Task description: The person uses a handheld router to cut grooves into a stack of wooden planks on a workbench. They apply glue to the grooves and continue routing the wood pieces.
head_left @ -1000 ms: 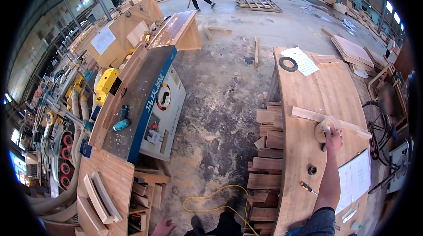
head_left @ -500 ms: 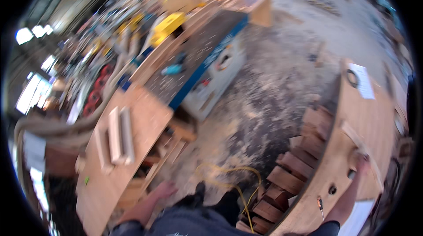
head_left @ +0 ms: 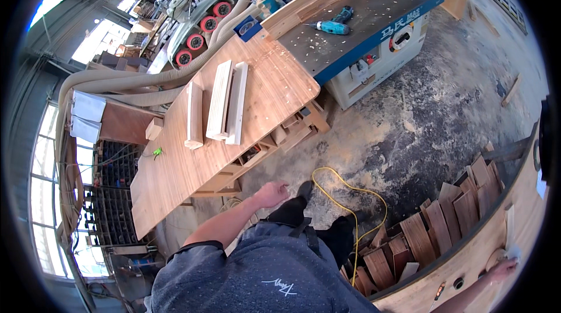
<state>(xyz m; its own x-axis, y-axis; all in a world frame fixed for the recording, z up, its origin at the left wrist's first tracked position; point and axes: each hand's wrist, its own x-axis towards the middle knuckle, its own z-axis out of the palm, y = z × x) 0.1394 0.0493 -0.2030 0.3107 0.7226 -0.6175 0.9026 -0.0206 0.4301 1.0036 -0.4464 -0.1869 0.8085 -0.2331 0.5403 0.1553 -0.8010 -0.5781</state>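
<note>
A: The right hand (head_left: 504, 267) was stretched far out to the near edge of the curved workbench (head_left: 467, 266), fingers spread flat over a small round disc (head_left: 495, 256), likely pressing on it to keep it from sliding.

B: So the disc sat right at that near edge, under the palm?

A: Yes, with a pale wooden strip (head_left: 509, 225) just beyond it on the same top. The left hand (head_left: 272, 194) hung free over the floor, fingers loosely curled and holding nothing, probably swung out for balance during the long reach.

B: And below the bench?

A: Dark wooden boards (head_left: 444, 225) leaned in a row against its side, stacked there within easy reach. A yellow cable (head_left: 345, 196) looped across the dusty floor by the person's feet.

B: The other table?

A: Three pale wood blocks (head_left: 219, 105) lay side by side near the far end of the long wooden table (head_left: 175, 184), well apart from both hands. A blue drill (head_left: 334, 25) rested on the dark machine top (head_left: 362, 21) beyond.
</note>
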